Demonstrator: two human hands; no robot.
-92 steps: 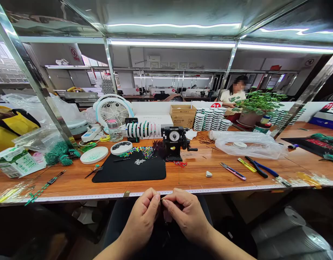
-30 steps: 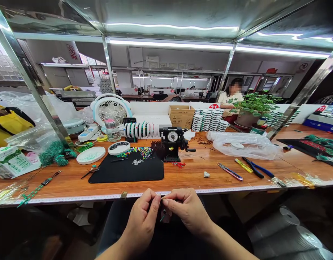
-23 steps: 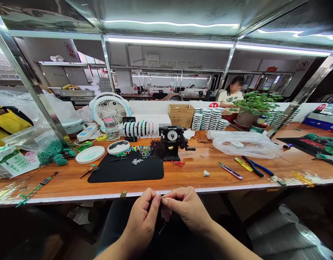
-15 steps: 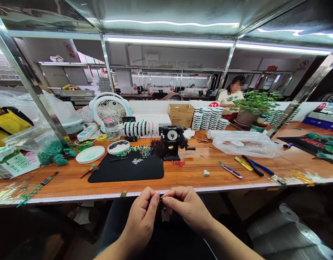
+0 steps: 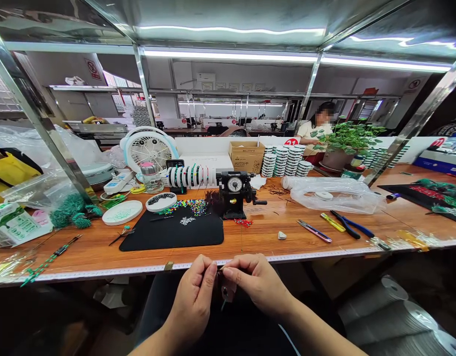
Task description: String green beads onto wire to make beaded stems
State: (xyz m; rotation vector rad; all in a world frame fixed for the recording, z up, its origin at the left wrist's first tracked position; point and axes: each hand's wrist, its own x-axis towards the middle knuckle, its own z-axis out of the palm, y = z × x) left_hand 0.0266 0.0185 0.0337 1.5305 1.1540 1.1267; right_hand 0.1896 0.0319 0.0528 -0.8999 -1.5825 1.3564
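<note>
From my end of the head camera, I see both hands close together, low in front of the wooden bench [image 5: 257,242], just below the white measuring tape [image 5: 139,271] along its near edge. The left hand [image 5: 196,291] has its thumb and forefinger pinched narrow, with the fingertips almost meeting those of the right hand [image 5: 257,284], which is pinched the same way. Between the two sets of fingertips I make out a small dark piece [image 5: 219,271], held by both; it is too tiny for me to say exactly what it is. Just under it, between the hands, hangs a dark bead-like bit with a pale green end [image 5: 223,305]. Beyond the hands, on the bench, a black mat [image 5: 172,235] bears a pile of multicoloured beads [image 5: 194,206] and a small heap of silvery pieces [image 5: 187,221], with a white dish [image 5: 160,209] of black beads at its far left corner. Next to the mat stands a black winding machine [image 5: 235,200] with a dial and a crank, and a row of white spools [image 5: 191,176] extends from its left side. Over on the right lie a yellow-handled cutter [image 5: 332,222] and blue-handled pliers [image 5: 352,226], just beside each other, with a clear plastic bag [image 5: 346,198] behind them.
</note>
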